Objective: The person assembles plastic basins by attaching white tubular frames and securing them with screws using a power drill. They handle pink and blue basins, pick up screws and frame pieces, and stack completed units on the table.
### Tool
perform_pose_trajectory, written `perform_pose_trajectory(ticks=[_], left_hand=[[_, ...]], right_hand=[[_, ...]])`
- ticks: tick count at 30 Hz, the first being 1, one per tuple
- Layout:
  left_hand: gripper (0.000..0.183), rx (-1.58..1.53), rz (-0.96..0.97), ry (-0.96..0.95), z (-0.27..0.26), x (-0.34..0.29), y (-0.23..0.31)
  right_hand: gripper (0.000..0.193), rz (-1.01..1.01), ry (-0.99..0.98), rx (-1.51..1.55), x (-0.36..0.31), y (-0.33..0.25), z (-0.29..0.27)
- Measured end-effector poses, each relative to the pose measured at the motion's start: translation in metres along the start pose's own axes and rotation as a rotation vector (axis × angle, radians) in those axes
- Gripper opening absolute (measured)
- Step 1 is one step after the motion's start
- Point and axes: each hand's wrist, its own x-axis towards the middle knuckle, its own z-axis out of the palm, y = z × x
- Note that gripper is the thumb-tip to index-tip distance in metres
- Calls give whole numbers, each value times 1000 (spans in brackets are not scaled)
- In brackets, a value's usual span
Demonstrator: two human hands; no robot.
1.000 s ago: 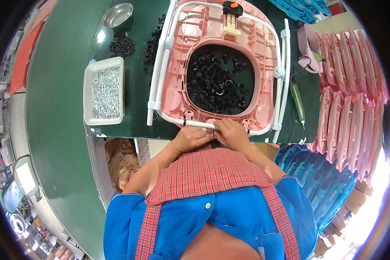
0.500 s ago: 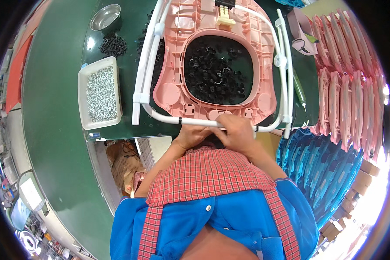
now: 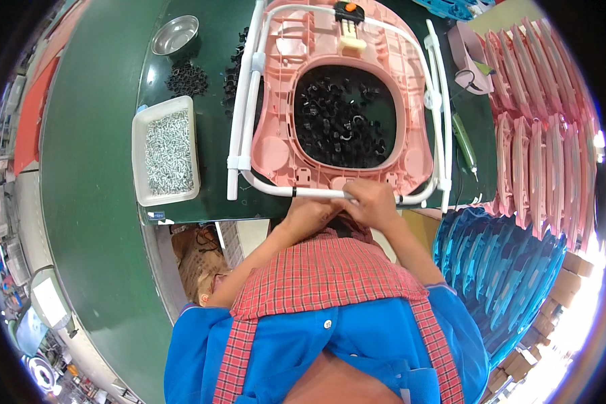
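A white tubular frame [image 3: 316,192] lies over a pink plastic panel [image 3: 271,153] with a large rounded opening. My right hand [image 3: 373,205] is closed on the frame's near tube, its fingers over the top. Just below that tube is my left hand [image 3: 310,218], its fingers curled in toward the right hand. Whatever lies between the left fingertips is hidden. Black plastic clips [image 3: 343,124] show through the panel's opening. At the far end, a black and cream latch piece [image 3: 350,30] with an orange button sits on the frame.
On the green table [image 3: 212,145], a white tray [image 3: 137,158] of small screws and a metal bowl [image 3: 175,37] stand left, with black rings [image 3: 186,79] nearby. A green screwdriver [image 3: 464,145] lies right. Stacked pink panels [image 3: 528,161] and blue panels [image 3: 498,262] line the right side.
The view has shifted slightly. The frame's left side sits farther right, while its right side stays nearly in place. Both hands remain at the near tube; the right fingers are more curled.
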Motion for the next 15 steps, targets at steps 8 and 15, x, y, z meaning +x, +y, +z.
perform_pose_trajectory(ticks=[8, 15], left_hand=[[12, -4, 16, -57, -8, 12, -3], [14, 57, 13, 48, 3, 7, -6]], right_hand=[[26, -32, 7, -27, 8, -9, -30], [31, 25, -114, -32, -3, -4, -9]])
